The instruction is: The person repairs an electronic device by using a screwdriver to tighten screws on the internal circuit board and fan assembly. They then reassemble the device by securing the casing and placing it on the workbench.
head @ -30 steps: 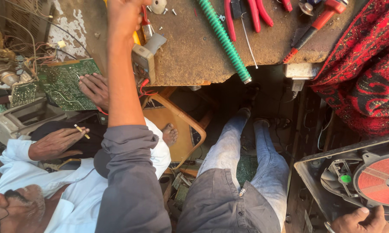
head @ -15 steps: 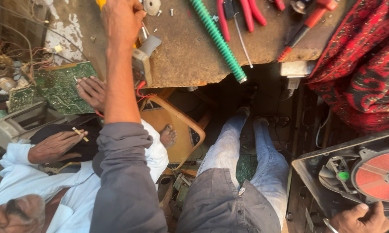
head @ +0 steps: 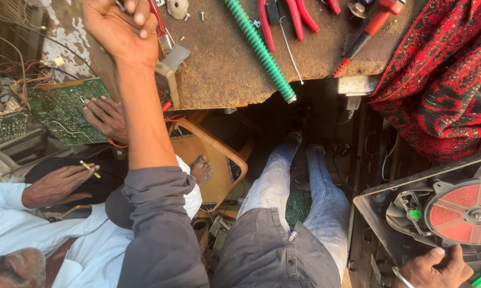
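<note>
My left hand (head: 117, 32) reaches up over the rusty brown tabletop (head: 224, 69), its fingers curled around a small tool that is mostly hidden; a red handle (head: 156, 17) shows beside the knuckles. A grey and tan block (head: 168, 74) lies just right of my wrist. My right hand (head: 432, 266) grips the near edge of a black open device housing (head: 390, 208) with a red disc (head: 464, 210) inside, at the bottom right. My legs in pale jeans (head: 299, 186) stretch under the table.
A person in a white shirt sits at the left, one hand (head: 107, 117) on a green circuit board (head: 61, 109), the other hand (head: 56, 184) holding a thin stick. A green ribbed hose (head: 259, 50), red pliers (head: 299, 16), a red screwdriver (head: 366, 32) and a red patterned cloth (head: 443, 80) lie on top.
My left hand has shifted a little left over the tabletop. The view has dipped slightly. My right hand stays on the housing.
</note>
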